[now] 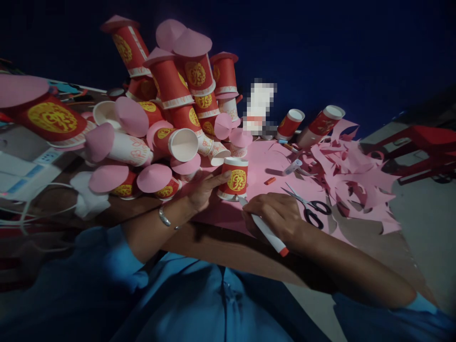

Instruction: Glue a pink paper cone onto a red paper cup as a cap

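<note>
In front of me a red paper cup with a yellow emblem stands on pink paper, its pale end up. My left hand grips it from the left, thumb across the side. A white marker pen with a red end is held by my right hand, fingers wrapped round it. Its tip is at the cup's lower band; whether it touches I cannot tell. Black-handled scissors lie partly open beyond my right hand. A small orange-red cap rests on the pink sheet.
Several red and white cups with pink paper cones are piled at the left and back. Pink paper scraps heap up at the right. Two red cups stand behind. A power strip with white cables is at far left, a red stool at right.
</note>
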A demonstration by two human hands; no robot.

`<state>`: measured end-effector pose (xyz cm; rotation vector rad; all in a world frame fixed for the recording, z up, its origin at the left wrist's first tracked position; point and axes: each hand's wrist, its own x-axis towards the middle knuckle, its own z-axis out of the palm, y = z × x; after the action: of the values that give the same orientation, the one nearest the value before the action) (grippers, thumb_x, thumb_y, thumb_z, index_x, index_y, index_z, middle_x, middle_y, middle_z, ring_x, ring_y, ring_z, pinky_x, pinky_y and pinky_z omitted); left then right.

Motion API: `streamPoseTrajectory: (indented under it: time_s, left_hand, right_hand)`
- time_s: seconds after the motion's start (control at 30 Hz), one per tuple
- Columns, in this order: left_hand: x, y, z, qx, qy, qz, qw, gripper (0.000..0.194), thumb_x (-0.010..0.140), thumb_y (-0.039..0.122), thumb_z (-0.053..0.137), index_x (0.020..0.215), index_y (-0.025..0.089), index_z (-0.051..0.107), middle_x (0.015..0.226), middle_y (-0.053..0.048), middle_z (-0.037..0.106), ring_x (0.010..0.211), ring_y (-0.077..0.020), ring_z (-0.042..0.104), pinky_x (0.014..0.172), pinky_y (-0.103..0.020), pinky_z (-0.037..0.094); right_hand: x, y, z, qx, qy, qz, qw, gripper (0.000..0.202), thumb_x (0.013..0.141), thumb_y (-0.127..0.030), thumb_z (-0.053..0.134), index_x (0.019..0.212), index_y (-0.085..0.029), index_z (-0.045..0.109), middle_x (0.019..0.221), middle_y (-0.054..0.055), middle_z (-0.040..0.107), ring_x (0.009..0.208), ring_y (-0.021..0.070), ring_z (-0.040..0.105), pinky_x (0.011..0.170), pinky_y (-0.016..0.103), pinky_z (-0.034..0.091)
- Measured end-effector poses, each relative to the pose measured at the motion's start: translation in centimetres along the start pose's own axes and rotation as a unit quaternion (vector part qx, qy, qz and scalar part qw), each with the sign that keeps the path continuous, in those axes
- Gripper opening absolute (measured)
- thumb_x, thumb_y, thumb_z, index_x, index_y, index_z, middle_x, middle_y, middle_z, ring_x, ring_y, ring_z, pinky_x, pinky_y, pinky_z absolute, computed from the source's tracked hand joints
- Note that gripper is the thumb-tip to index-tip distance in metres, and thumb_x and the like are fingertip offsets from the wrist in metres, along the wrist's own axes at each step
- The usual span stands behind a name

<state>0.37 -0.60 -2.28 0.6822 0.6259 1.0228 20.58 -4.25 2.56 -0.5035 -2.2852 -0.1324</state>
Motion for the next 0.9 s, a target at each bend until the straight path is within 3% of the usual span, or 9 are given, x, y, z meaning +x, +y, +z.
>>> streamPoseTrajectory:
  time_s: [0.2,0.6,0.9]
  left_hand:
    - [0.01,-0.17,-0.21,0.011,0.007,-0.004,1.0,0.069,0.069,0.051,0.094,0.123,0.013,0.073,0.109,-0.012,0.08,0.112,-0.0345,0.074,0.097,-0.044,0.059]
    - [-0.03,-0.18,-0.22,-0.001,-0.008,0.004,1.0,0.062,0.076,0.043,0.089,0.129,0.015,0.07,0.113,-0.012,0.08,0.114,-0.0335,0.074,0.1,-0.045,0.058]
    - [-0.03,0.08,0.02,-0.004,0.0,-0.006,1.0,0.068,0.072,0.043,0.092,0.129,0.012,0.069,0.112,-0.014,0.08,0.118,-0.0365,0.072,0.102,-0.047,0.058]
  right_hand:
    - [-0.1,0.05,0.11,0.005,-0.002,-0.004,1.0,0.012,0.096,-0.005,0.063,0.098,-0.016,0.06,0.073,0.0,0.069,0.06,0.0107,0.061,0.057,0.023,0.05]
    - [-0.34,0.24,0.32,0.0,0.015,0.001,1.0,0.011,0.096,-0.006,0.064,0.097,-0.016,0.061,0.074,0.001,0.071,0.062,0.0121,0.064,0.057,0.025,0.05]
    - [-0.74,0.34,0.62,-0.001,0.02,-0.013,1.0,0.011,0.094,-0.005,0.065,0.097,-0.016,0.061,0.073,-0.001,0.068,0.06,0.0114,0.063,0.055,0.025,0.049]
